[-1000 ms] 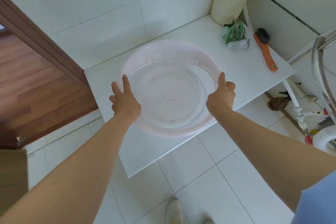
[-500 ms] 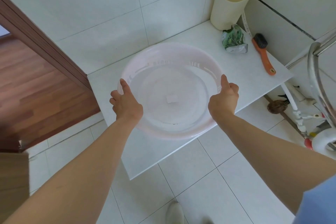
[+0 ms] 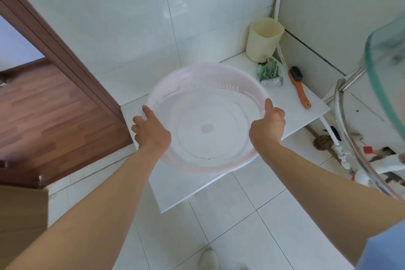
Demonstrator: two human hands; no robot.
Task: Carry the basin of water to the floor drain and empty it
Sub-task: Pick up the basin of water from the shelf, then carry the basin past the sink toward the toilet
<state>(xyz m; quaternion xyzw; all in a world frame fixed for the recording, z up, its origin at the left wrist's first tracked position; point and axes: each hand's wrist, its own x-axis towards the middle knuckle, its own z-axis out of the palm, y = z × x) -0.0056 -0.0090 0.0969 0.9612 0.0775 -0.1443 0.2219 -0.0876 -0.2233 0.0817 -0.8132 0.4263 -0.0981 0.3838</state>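
Above ledge (image 3: 295, 103) — hands (arms outstretched) grip basin (image 3: 206, 85).

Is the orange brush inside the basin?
No, the orange brush lies on the white ledge, right of the basin.

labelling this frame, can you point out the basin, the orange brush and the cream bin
basin (image 3: 206, 85): head view, far inner wall below the rim.
orange brush (image 3: 299, 91): head view, middle of the orange handle.
cream bin (image 3: 263, 44): head view, front of the outer wall.
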